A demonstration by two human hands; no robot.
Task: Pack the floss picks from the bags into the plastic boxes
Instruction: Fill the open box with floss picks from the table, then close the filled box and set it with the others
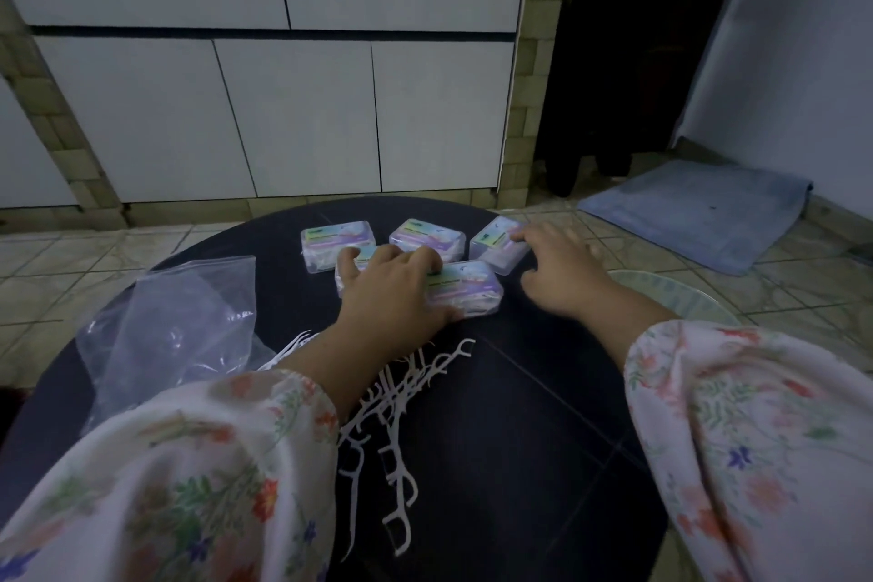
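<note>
Left of the round dark table (543,416) lies one clear plastic bag (184,321), crumpled and, as far as I can tell, nearly empty. Just right of it, under the left forearm, sits the loose pile of white floss picks (397,397); they overlap too much to count exactly, I make it a dozen or more.

Left hand (392,293): palm down, fingers spread, resting across the near row of boxes. The thumb touches the near-left box (342,281), the fingertips lie on the near-right box (467,288). No pinch that I can see.

Boxes counted: five clear plastic ones with pastel labels. Far row holds three: far-left box (338,239), middle box (425,236), far-right box (496,243). Near row holds two. All lids look shut, white picks showing through the walls.

Right hand (560,269): blurred, fingers loosely spread, index tip touching the far-right box.

My judgement: the step is gathering or squaring up the filled boxes while loose picks remain. To do it well I would press flat and slide the boxes together, not lift them, keep the sleeve off the pile so no picks scatter, then free one box for the remainder.
</note>
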